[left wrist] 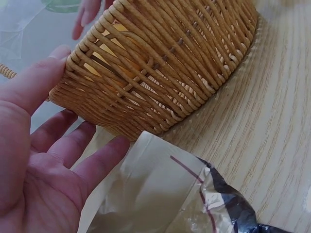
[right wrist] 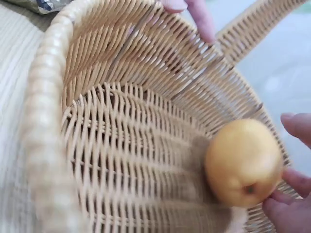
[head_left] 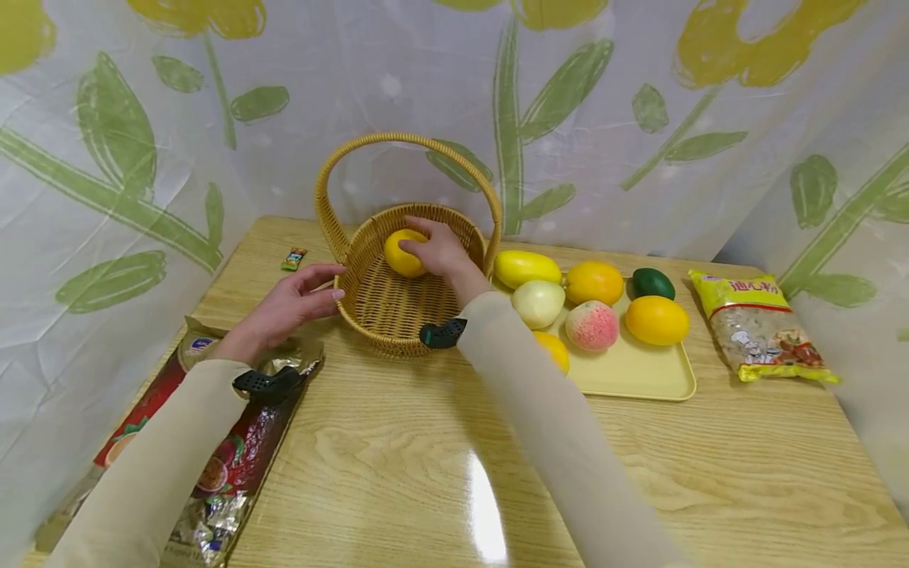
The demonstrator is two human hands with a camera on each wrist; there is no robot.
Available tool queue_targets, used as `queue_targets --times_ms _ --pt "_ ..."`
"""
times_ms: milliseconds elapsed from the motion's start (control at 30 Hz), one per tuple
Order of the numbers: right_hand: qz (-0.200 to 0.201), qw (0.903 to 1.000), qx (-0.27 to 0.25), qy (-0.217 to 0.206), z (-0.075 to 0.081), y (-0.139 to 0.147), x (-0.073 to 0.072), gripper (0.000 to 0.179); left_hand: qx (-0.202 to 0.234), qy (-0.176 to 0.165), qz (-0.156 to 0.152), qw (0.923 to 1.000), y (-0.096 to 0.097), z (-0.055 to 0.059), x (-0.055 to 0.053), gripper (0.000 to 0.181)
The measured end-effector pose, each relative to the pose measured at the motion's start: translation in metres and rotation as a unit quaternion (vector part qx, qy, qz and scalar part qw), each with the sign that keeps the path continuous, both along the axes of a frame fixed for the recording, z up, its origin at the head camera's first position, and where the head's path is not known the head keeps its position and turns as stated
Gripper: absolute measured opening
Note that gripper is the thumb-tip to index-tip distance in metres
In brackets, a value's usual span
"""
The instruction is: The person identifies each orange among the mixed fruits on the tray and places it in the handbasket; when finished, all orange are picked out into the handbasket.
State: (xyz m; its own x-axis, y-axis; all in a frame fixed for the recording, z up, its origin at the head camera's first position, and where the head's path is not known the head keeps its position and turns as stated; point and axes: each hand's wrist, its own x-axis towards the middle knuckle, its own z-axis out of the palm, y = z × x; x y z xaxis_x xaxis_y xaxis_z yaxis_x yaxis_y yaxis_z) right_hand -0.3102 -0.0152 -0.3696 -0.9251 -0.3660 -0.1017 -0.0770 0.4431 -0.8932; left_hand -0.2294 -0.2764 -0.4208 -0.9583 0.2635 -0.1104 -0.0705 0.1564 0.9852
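A round yellow-orange fruit (head_left: 406, 253) with a small dark dimple lies inside the wicker basket (head_left: 387, 345), near its back wall. My right hand (head_left: 443, 256) reaches into the basket beside this fruit. In the right wrist view, the fruit (right wrist: 243, 162) has my right fingers (right wrist: 291, 206) close against its side, while another digit stands apart above them. My left hand (head_left: 301, 300) is at the basket's left rim. In the left wrist view, the thumb touches the rim of the basket (left wrist: 160, 73), and the loosely extended fingers (left wrist: 104, 162) lie along the outer wall.
Right of the basket, a yellow tray (head_left: 632, 379) bears several fruits, among them a pink peach (head_left: 592, 326). A noodle bag (head_left: 763, 327) lies farther right. A large red-and-gold packet (head_left: 245, 442) lies under my left forearm. A small wrapped sweet (head_left: 294, 259) sits left of the basket.
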Motion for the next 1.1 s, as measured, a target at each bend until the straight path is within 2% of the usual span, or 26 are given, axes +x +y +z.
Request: queue_targets --times_ms 167,300,467,600,733,900,1100 --pt "0.058 0.9932 0.078 0.063 0.013 0.012 0.005 0.055 0.004 0.002 -0.004 1.0000 -0.001 0.000 0.000 0.053" --pt "0.094 0.9852 0.107 0.096 0.022 0.026 0.020 0.055 0.001 0.001 -0.011 0.9999 0.000 0.001 0.001 0.056" --pt "0.130 0.9845 0.065 0.098 0.032 0.053 0.056 0.055 0.001 0.000 -0.014 0.9999 0.002 0.002 0.002 0.057" --pt "0.140 0.9866 0.012 0.084 0.038 0.081 0.089 0.054 0.005 0.006 -0.010 0.9999 0.000 0.003 0.003 0.055" --pt "0.115 0.9907 -0.030 0.067 0.035 0.118 0.116 0.053 0.004 0.011 -0.007 0.9999 -0.001 0.003 0.002 0.054" --pt "0.047 0.9962 -0.068 0.028 0.022 0.169 0.140 0.053 0.001 0.015 -0.019 0.9997 -0.001 0.002 0.001 0.055" --pt "-0.017 0.9988 -0.046 0.000 0.003 0.218 0.159 0.057 0.002 0.019 -0.021 0.9996 0.000 0.001 0.001 0.055"
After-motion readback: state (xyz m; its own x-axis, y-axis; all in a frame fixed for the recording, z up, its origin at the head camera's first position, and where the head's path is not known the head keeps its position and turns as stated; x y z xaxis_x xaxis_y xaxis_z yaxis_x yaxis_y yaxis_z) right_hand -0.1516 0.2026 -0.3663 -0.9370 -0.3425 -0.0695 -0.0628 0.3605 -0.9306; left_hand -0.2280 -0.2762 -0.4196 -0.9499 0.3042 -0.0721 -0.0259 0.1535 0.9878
